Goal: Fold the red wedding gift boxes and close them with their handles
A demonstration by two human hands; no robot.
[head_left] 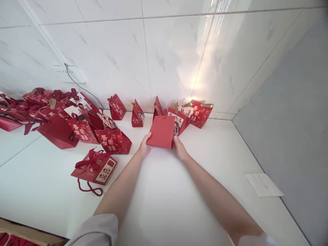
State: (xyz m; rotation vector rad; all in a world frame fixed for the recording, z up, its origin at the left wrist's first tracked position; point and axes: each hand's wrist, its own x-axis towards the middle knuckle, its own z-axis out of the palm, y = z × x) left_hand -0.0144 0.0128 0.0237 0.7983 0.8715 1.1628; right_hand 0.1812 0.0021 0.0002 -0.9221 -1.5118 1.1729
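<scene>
A plain red gift box (162, 132) with a ribbon tab at its top is held between both hands over the white table. My left hand (145, 146) grips its lower left side, thumb on the front edge. My right hand (180, 148) is closed on its lower right side; some fingers are hidden behind the box. Just behind it stand a red box with a couple picture (178, 121) and a slim red box (158, 106). Farther right, a printed red box (201, 114) with a gold ribbon leans near the wall.
Many red gift boxes (84, 131) crowd the left of the table (164, 198). A bow-tied box (94, 167) with a rope handle lies nearer. Two small boxes stand by the tiled wall (174, 51). A white paper (263, 184) lies right; a cardboard carton (30, 232) sits lower left.
</scene>
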